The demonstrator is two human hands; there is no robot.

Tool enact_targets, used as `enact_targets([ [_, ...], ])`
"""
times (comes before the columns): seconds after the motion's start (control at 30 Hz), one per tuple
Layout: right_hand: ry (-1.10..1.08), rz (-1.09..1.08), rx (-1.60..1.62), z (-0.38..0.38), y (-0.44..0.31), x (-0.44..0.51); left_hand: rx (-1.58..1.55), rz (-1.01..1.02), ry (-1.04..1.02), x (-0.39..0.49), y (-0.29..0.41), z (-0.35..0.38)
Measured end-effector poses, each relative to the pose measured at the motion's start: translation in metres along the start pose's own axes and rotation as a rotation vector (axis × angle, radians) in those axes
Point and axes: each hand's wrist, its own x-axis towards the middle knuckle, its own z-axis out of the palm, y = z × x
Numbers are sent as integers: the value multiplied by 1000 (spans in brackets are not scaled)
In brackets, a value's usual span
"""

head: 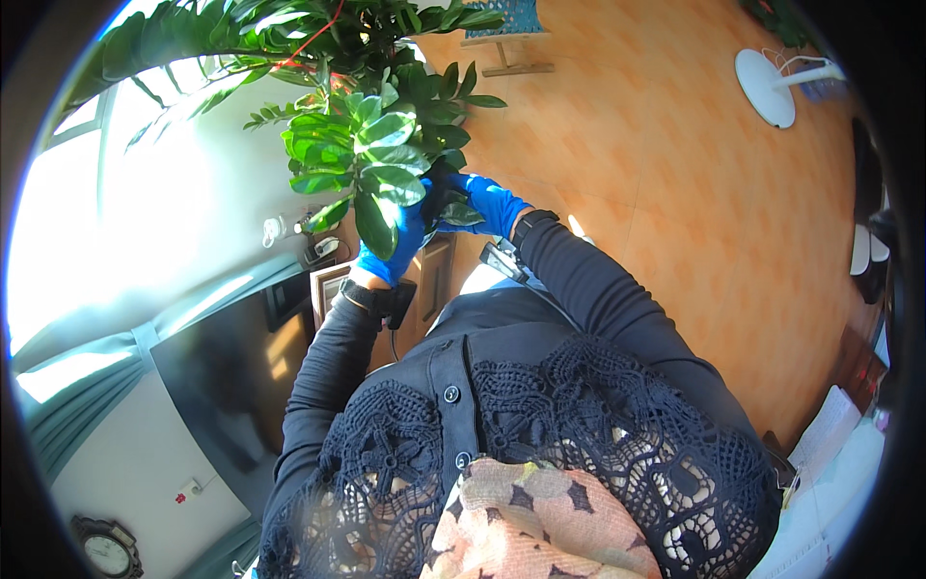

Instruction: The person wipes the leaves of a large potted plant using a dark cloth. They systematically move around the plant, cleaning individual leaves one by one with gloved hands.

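A potted-type ZZ plant (391, 155) with glossy green leaves leans in front of me at the top of the head view. My left hand (398, 246), in a blue glove, is at its lower leaves, and a large leaf (377, 224) covers part of it. Close beside it, my right hand (486, 204), also gloved in blue, reaches in from the right with its fingers bent. A drooping leaf (461, 213) lies across that hand. Between the hands is dark, shaded matter that I cannot make out. Leaves and shadow hide most fingertips.
Left of me are a large dark television screen (217, 405), teal curtains (94, 394) and a bright window (65, 217). A wooden cabinet (436, 271) stands below my hands. Tiled floor (651, 181) spreads rightward to a white round stand base (765, 88). A red string (315, 36) crosses the plant.
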Motion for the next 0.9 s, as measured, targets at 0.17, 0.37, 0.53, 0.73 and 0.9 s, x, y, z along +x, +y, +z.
enact_targets([
  [0.17, -147, -210, -264, -19, 10, 14, -29, -31, -45, -2, 44, 10],
  [0.37, -256, -300, -458, -19, 11, 10, -48, -230, -58, -17, 35, -4],
  [0.53, -93, 20, 164, 1, 1, -3, 334, -231, -1, -17, 27, -39],
  [0.73, -27, 90, 200, 9, -6, -6, 344, -57, 80, -26, 50, -73],
  [0.9, -131, -417, -762, 4, -8, -21, 435, -14, -83, -34, 66, -64],
])
